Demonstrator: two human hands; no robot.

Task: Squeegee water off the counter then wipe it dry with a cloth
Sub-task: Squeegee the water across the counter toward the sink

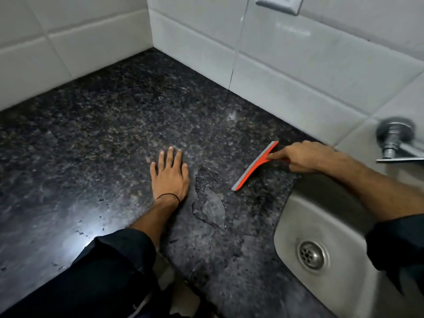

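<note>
A dark speckled granite counter (110,125) fills the corner between two tiled walls. A red squeegee (253,167) with a grey rubber blade lies slanted on the counter just left of the sink. My right hand (305,157) grips its handle, with the index finger stretched along it toward the blade. My left hand (169,175) rests flat on the counter with straight fingers, a black band at the wrist. A film of water (212,207) with a visible edge lies between my two hands and runs toward the front edge. No cloth is in view.
A steel sink (289,228) with a round drain (313,254) is set into the counter at the right. A chrome tap (393,140) sticks out of the tiled wall (298,65) above it. A wall socket (278,3) sits at the top.
</note>
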